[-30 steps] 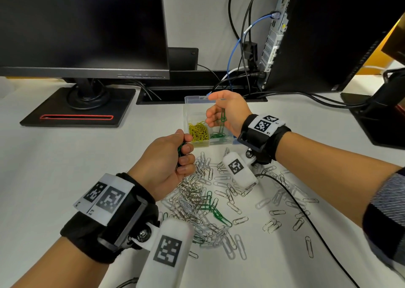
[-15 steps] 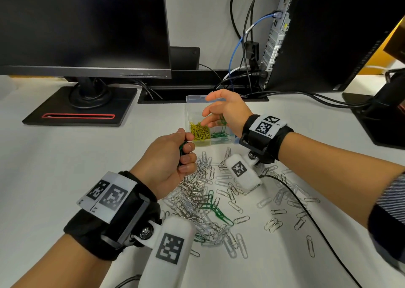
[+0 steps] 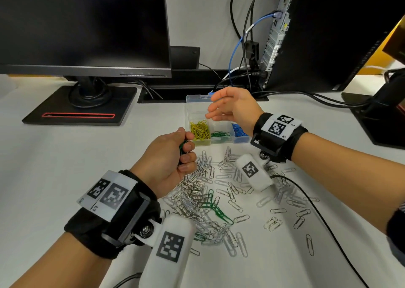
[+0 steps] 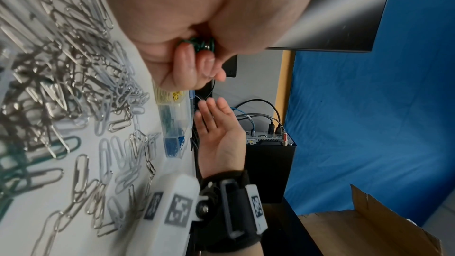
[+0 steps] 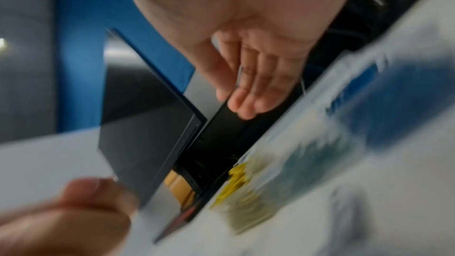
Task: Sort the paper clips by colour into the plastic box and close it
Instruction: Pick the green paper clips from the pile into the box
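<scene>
A clear plastic box (image 3: 190, 108) stands open on the white table, with yellow clips (image 3: 199, 130), green clips (image 3: 220, 134) and blue clips (image 3: 238, 130) in separate compartments. My right hand (image 3: 221, 110) hovers just above the box with fingers straight and nothing in it; the right wrist view shows the same open fingers (image 5: 248, 102). My left hand (image 3: 175, 156) is a fist in front of the box and grips a bunch of green clips (image 4: 198, 44). A heap of silver clips (image 3: 197, 191) with a few green ones (image 3: 215, 209) lies below the hands.
A monitor on a black stand (image 3: 81, 106) is at the back left. A computer case (image 3: 328, 36) with cables stands at the back right. A black cable (image 3: 317, 213) runs across the table under my right arm. A cardboard box (image 4: 369, 231) shows in the left wrist view.
My right hand held a green clip over the box a second ago; it lowered, its fingers straightened, and now holds nothing. The left fist has stayed put.
</scene>
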The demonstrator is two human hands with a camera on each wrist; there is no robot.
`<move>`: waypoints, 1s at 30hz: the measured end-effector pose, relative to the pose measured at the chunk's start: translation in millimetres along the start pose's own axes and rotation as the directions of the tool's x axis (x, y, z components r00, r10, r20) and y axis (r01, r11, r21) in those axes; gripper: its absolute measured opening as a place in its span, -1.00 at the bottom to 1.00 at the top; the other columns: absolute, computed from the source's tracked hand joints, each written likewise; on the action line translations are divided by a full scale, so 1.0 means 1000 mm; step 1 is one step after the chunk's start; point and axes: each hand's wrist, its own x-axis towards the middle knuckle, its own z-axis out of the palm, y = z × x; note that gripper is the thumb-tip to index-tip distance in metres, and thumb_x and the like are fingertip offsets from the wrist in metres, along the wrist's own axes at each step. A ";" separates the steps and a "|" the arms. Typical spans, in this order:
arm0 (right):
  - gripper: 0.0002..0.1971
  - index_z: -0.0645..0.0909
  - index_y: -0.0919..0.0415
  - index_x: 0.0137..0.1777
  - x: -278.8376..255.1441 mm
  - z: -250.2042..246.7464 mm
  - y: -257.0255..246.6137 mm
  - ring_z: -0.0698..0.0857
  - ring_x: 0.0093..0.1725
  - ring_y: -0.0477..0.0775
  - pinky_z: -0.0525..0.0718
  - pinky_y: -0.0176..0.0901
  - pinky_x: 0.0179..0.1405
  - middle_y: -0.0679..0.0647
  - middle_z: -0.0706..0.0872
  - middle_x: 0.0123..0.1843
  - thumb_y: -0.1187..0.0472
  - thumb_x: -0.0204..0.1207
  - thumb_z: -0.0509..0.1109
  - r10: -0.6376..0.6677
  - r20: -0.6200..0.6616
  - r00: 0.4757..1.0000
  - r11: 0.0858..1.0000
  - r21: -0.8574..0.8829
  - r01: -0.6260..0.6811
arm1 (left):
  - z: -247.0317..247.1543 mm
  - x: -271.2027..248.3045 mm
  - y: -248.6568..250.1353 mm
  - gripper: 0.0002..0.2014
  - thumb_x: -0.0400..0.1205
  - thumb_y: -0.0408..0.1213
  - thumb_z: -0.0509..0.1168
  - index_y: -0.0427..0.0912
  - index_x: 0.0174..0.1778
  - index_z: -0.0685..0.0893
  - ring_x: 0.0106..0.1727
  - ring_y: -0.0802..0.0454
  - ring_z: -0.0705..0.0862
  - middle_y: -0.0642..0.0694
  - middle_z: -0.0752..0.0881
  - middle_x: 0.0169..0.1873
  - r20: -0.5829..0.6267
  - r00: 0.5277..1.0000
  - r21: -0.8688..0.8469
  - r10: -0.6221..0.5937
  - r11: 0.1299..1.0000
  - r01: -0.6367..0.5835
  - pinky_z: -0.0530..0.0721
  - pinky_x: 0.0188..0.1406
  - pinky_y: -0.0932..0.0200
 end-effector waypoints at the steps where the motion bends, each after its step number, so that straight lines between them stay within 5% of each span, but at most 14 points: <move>1: -0.67 0.64 0.25 -0.10 -0.001 -0.005 -0.003 0.75 -0.24 0.10 0.73 -0.16 -0.22 0.20 0.73 -0.18 0.61 0.53 0.11 -0.040 0.011 0.999 0.990 -0.138 0.042 | 0.000 0.000 0.000 -0.69 0.82 -0.17 -0.01 -0.19 -0.21 0.44 -0.58 0.15 0.22 0.00 0.36 -0.53 -0.001 1.000 0.000 0.001 1.000 -0.001 0.17 -0.70 0.35; 2: -0.70 0.69 0.18 -0.14 -0.004 -0.011 -0.008 0.71 -0.23 -0.01 0.66 -0.23 -0.21 0.13 0.75 -0.15 0.53 0.55 0.20 -0.084 0.049 0.995 0.928 -0.359 0.096 | -0.001 0.001 0.001 -0.69 0.82 -0.18 -0.01 -0.19 -0.21 0.44 -0.59 0.15 0.22 0.00 0.36 -0.53 -0.004 1.000 -0.001 0.004 1.000 -0.004 0.18 -0.70 0.35; 5: -0.71 0.79 0.06 -0.10 -0.017 -0.021 -0.017 0.55 -0.24 -0.21 0.50 -0.36 -0.19 -0.02 0.74 -0.06 0.38 0.55 0.27 -0.065 0.263 0.963 0.485 -0.835 0.260 | -0.002 0.002 0.001 -0.70 0.81 -0.18 0.00 -0.19 -0.19 0.44 -0.59 0.15 0.23 0.00 0.36 -0.53 -0.008 1.000 0.008 0.012 1.000 -0.012 0.18 -0.70 0.34; 11: -0.57 0.67 0.00 0.34 -0.033 -0.009 -0.016 0.61 0.12 0.09 0.63 0.04 0.20 0.02 0.71 0.17 0.33 0.60 0.14 0.127 0.351 0.928 0.205 -0.924 0.322 | 0.000 0.001 0.000 -0.70 0.81 -0.19 0.00 -0.20 -0.19 0.45 -0.58 0.15 0.23 0.00 0.37 -0.53 -0.010 1.000 0.017 0.009 1.000 -0.008 0.18 -0.68 0.34; 13: -0.58 0.65 0.03 0.36 -0.034 -0.007 -0.016 0.61 0.20 0.18 0.62 0.09 0.23 0.07 0.70 0.20 0.32 0.61 0.14 0.168 0.345 0.923 0.192 -0.930 0.313 | 0.000 0.001 0.000 -0.70 0.81 -0.19 0.00 -0.20 -0.18 0.46 -0.57 0.15 0.23 -0.01 0.37 -0.52 -0.021 1.000 0.000 -0.002 1.000 0.002 0.19 -0.68 0.34; 15: -0.61 0.64 0.06 0.37 -0.034 -0.009 -0.019 0.63 0.20 0.13 0.57 -0.13 0.21 0.06 0.66 0.27 0.31 0.65 0.13 0.133 0.312 0.941 0.258 -0.927 0.271 | 0.001 0.001 0.001 -0.70 0.81 -0.19 0.01 -0.21 -0.17 0.48 -0.56 0.15 0.25 -0.02 0.37 -0.52 -0.023 0.999 -0.058 -0.044 0.997 0.042 0.21 -0.68 0.35; 18: -0.68 0.69 0.11 0.24 -0.039 -0.011 -0.033 0.64 -0.08 0.00 0.49 -0.41 -0.14 0.04 0.70 0.10 0.31 0.66 0.16 -0.015 0.226 0.974 0.423 -0.881 0.211 | 0.001 0.002 0.003 -0.70 0.80 -0.20 0.02 -0.25 -0.14 0.52 -0.52 0.12 0.30 -0.04 0.39 -0.50 0.004 0.990 -0.188 -0.141 0.972 0.139 0.28 -0.67 0.35; 20: -0.75 0.71 0.21 0.14 -0.046 -0.009 -0.039 0.67 -0.13 0.04 0.59 -0.39 -0.19 0.09 0.73 -0.02 0.34 0.64 0.21 -0.032 0.132 0.991 0.658 -0.743 0.120 | 0.001 0.002 0.005 -0.70 0.79 -0.19 0.03 -0.28 -0.07 0.56 -0.48 0.10 0.38 -0.07 0.45 -0.46 0.026 0.984 -0.235 -0.175 0.956 0.177 0.37 -0.62 0.33; 22: -0.80 0.68 0.37 0.09 -0.062 0.001 -0.040 0.72 -0.13 0.11 0.73 -0.14 -0.07 0.28 0.76 0.02 0.35 0.65 0.23 0.114 0.045 0.992 0.918 -0.387 -0.088 | 0.002 0.002 0.009 -0.66 0.79 -0.15 0.02 -0.30 0.03 0.61 -0.43 0.07 0.46 -0.10 0.51 -0.41 0.033 0.986 -0.226 -0.162 0.960 0.165 0.43 -0.54 0.30; 23: -0.79 0.66 0.42 0.09 -0.070 0.007 -0.039 0.74 -0.11 0.14 0.75 -0.06 0.00 0.35 0.75 0.06 0.30 0.66 0.25 0.220 0.039 0.975 0.961 -0.183 -0.209 | 0.002 0.001 0.011 -0.64 0.78 -0.14 0.01 -0.31 0.08 0.62 -0.40 0.07 0.48 -0.10 0.53 -0.39 0.029 0.991 -0.194 -0.134 0.971 0.137 0.44 -0.50 0.27; 25: -0.67 0.61 0.43 0.14 -0.088 0.022 -0.036 0.74 0.04 0.20 0.72 0.02 0.17 0.36 0.72 0.12 0.12 0.66 0.26 0.414 0.172 0.894 0.888 0.141 -0.438 | 0.006 0.000 0.013 -0.62 0.78 -0.16 0.00 -0.33 0.16 0.63 -0.37 0.07 0.50 -0.10 0.55 -0.36 0.023 0.999 -0.104 -0.048 0.993 0.050 0.45 -0.41 0.23; 27: -0.57 0.55 0.40 0.13 -0.099 0.036 -0.035 0.65 0.13 0.20 0.65 0.07 0.28 0.28 0.64 0.06 0.02 0.47 0.40 0.457 0.388 0.800 0.703 0.393 -0.593 | 0.013 -0.004 0.010 -0.65 0.76 -0.24 0.03 -0.37 0.18 0.64 -0.34 0.03 0.49 -0.13 0.55 -0.32 0.024 0.998 0.002 0.050 0.999 -0.050 0.46 -0.33 0.15; 30: -0.77 0.52 0.26 -0.07 -0.104 0.056 -0.039 0.50 -0.15 0.08 0.66 0.03 0.12 0.12 0.45 -0.26 0.11 0.42 0.40 0.416 0.432 0.801 0.508 0.620 -0.598 | 0.024 -0.010 0.001 -0.73 0.72 -0.37 0.06 -0.33 0.03 0.68 -0.38 0.01 0.45 -0.14 0.53 -0.35 -0.003 0.986 0.255 0.164 0.954 -0.158 0.47 -0.37 0.14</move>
